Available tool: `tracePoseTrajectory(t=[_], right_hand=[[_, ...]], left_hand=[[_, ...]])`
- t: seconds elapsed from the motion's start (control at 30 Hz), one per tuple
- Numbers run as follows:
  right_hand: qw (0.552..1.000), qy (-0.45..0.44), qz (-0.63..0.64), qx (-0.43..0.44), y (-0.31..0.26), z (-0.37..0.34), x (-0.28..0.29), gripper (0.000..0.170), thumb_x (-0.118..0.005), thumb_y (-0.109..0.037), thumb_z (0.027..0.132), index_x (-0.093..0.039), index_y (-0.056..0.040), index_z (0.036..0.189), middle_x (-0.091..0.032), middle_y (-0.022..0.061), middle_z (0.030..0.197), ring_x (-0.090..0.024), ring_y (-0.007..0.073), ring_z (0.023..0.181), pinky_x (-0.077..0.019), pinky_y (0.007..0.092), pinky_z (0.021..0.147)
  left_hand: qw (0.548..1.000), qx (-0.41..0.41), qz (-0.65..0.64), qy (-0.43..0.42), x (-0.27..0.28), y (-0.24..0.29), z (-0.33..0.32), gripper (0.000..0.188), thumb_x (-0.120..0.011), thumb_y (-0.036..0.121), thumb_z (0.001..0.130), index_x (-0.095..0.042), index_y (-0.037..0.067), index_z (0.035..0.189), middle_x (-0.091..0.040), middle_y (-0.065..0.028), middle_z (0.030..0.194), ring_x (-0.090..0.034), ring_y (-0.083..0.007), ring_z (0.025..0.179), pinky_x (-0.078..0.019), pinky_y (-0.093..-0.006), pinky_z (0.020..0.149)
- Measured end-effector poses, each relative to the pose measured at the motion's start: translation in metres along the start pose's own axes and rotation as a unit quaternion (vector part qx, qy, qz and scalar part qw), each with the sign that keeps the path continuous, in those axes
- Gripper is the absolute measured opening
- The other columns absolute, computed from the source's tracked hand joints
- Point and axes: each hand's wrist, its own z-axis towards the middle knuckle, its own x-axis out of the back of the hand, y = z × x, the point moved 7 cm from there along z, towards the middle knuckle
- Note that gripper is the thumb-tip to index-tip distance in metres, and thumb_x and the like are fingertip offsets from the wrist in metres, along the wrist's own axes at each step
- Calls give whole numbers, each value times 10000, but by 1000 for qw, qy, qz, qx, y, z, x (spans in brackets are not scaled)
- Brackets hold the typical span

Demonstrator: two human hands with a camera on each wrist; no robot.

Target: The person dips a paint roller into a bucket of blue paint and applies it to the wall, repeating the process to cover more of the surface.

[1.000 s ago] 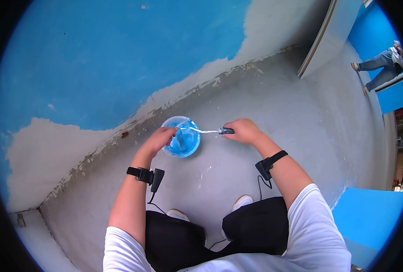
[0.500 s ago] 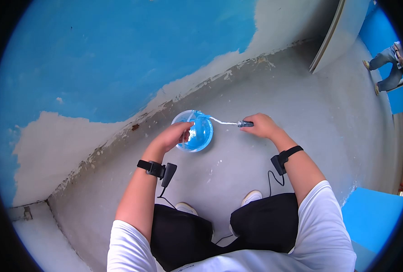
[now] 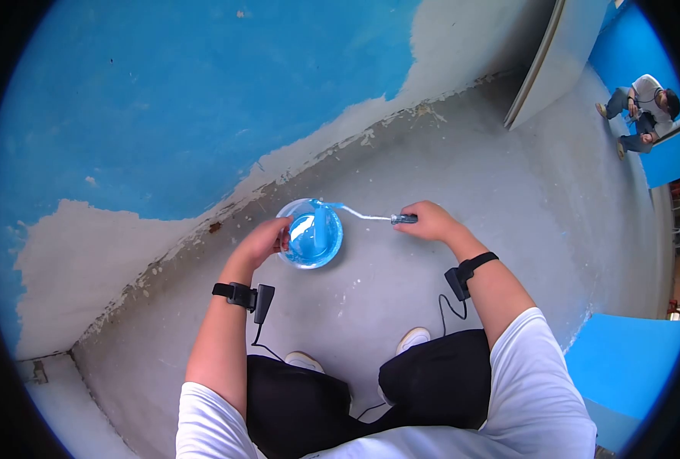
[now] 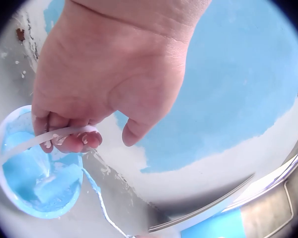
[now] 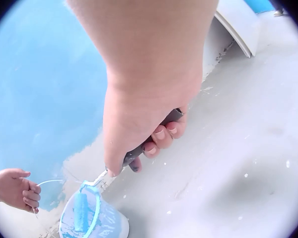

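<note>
My right hand (image 3: 432, 222) grips the black handle (image 3: 405, 219) of a paint roller. The roller's bent wire frame runs left over the rim of a white bucket (image 5: 116, 225). Its blue-coated roller sleeve (image 5: 81, 213) sits within the bucket's mouth, above blue paint (image 4: 22, 173). On the bucket's left side, my left hand (image 3: 263, 241) holds the thin white bail handle (image 4: 27, 145), fingers curled round it and thumb apart. White flecks mark the left fingertips. The bucket stands on the grey floor close to the wall.
A wall (image 3: 202, 99), partly blue and partly bare white, rises ahead. A pale panel (image 3: 539, 69) leans at upper right, and another person (image 3: 642, 115) sits at far right. A blue board (image 3: 631, 359) lies at lower right. Cables hang from both wrist cameras.
My right hand has shifted right relative to the bucket, and the roller sleeve shows more plainly at its mouth. My left hand stays by the bail handle. The person at far right has bent forward.
</note>
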Motion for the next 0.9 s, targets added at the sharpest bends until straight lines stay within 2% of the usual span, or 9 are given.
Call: tracePoseTrajectory(t=[0.07,0.2,0.27,0.43,0.5,0.6,0.67,0.77,0.9], right_hand=[[995,32,87,-38,14,-4,1,343,-704,-401,800,-719,-83,925,-679,144,809,-622,319,751,-486,382,695],[996,62,48,-42,4,-8,15,347,-704,-404,803,-714,-78,919,-674,139,794,-624,315,741,-487,375,691],[998,50,16,-18,-4,-7,14,348,-701,-406,806,-711,-77,919,-672,135,789,-625,305,733,-487,375,690],[999,21,22,-24,-9,-3,-3,326,-701,-386,815,-713,-82,931,-671,133,797,-624,302,739,-488,373,692],[999,4,33,-23,-9,-1,-9,318,-701,-379,818,-713,-83,933,-670,133,798,-621,301,740,-488,372,694],[999,-5,34,-12,-14,0,-14,319,-707,-376,818,-714,-80,938,-671,135,808,-612,297,736,-487,370,697],[1000,-6,-16,-24,-16,0,-12,331,-704,-383,819,-718,-80,950,-675,142,819,-614,298,740,-488,370,703],[999,-32,11,-33,-1,2,-25,341,-702,-385,818,-719,-77,962,-680,151,836,-623,310,757,-490,371,707],[999,-34,-13,-37,-5,2,-22,352,-697,-390,819,-719,-75,974,-681,157,845,-629,314,766,-490,373,709]], left_hand=[[1000,0,-5,2,1,-1,0,327,-500,364,967,-527,119,752,-535,-1,687,-512,-125,648,-419,-274,672],[1000,-2,-6,0,0,1,-1,324,-496,358,969,-532,118,755,-538,-4,688,-507,-124,641,-423,-277,669],[1000,-6,-4,2,0,3,-1,322,-494,354,971,-531,118,754,-537,-5,687,-502,-122,637,-420,-275,664],[1000,-1,-1,10,1,1,-2,324,-490,345,974,-525,121,744,-533,-4,680,-490,-117,628,-413,-270,655],[1000,3,-2,4,-1,2,-3,308,-506,346,982,-510,114,780,-510,4,708,-488,-123,671,-436,-286,715],[1000,5,7,3,-1,3,-5,312,-510,354,980,-505,119,775,-506,8,708,-484,-121,671,-435,-284,716],[1000,5,6,7,-1,3,-5,311,-513,356,979,-503,121,775,-504,8,707,-484,-122,672,-434,-285,717],[1000,10,10,8,0,1,-5,312,-516,360,976,-501,123,774,-502,7,706,-485,-125,673,-434,-285,720],[1000,10,5,10,0,1,-4,319,-516,364,974,-497,126,763,-499,5,702,-485,-126,672,-434,-286,716]])
